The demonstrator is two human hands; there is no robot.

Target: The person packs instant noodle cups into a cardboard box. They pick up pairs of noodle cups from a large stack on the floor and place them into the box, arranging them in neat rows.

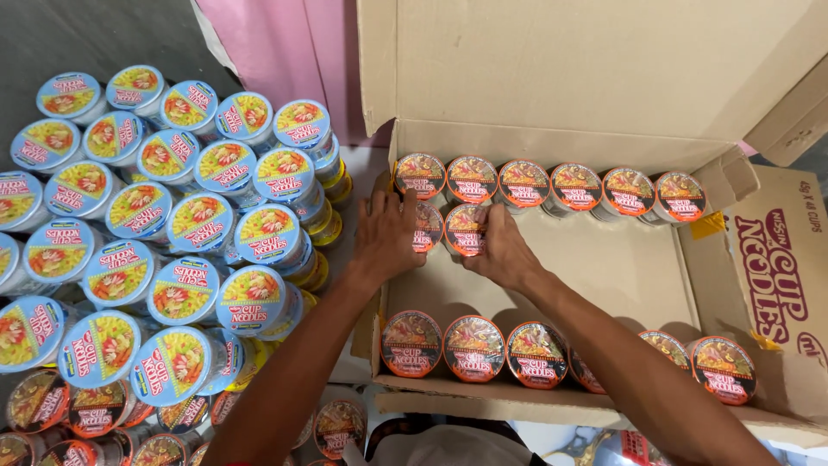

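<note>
Inside the open cardboard box (638, 267), the left hand (385, 235) and right hand (500, 248) each clamp their fingers on an orange-lidded noodle cup (467, 229) just near of the far row; blue-lidded cups (164, 224) stand stacked left.

Orange-rimmed lids on the noodle cups (473, 348) in the plain brown cardboard box (621, 267), each lid showing a brownish food picture with a white and red label. Over to the side, the stacked cups (200, 221) wear light blue rims around yellow and green food pictures, with yellow walls below. A pink curtain (293, 43) hangs behind, and the box's side flap (780, 276) carries dark red lettering.
</note>
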